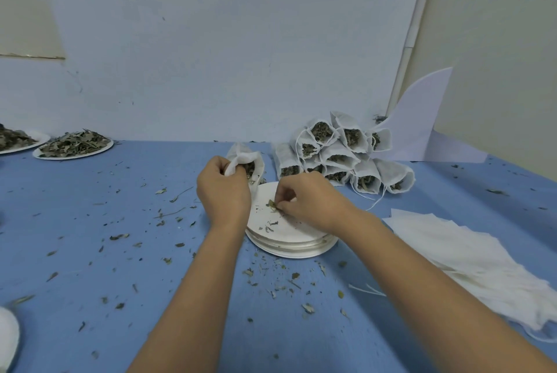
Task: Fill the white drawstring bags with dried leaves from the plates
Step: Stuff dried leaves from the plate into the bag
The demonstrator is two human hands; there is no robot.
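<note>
Across blue table (pixel 75 222): flat empty bags (pixel 467 255) at 4 o'clock, filled bags (pixel 340 155) piled at 1, two loaded plates (pixel 99 151) at 10, so plenty left. Centre plate stack (pixel 289 231) nrly bare. Left grip (pixel 223 191) clutches open bag (pixel 247 158); right grip (pixel 304 197) pinches last leaves (pixel 271 205).

A makeshift hand-packing workroom: a blue table (pixel 90 267) against a bare wall (pixel 211 41), plates (pixel 75 157) heaped with leaves (pixel 75 143), stacked filled bags (pixel 340 158) (flat empties (pixel 467 258) alongside), scraps (pixel 119 236) strewn about.
</note>
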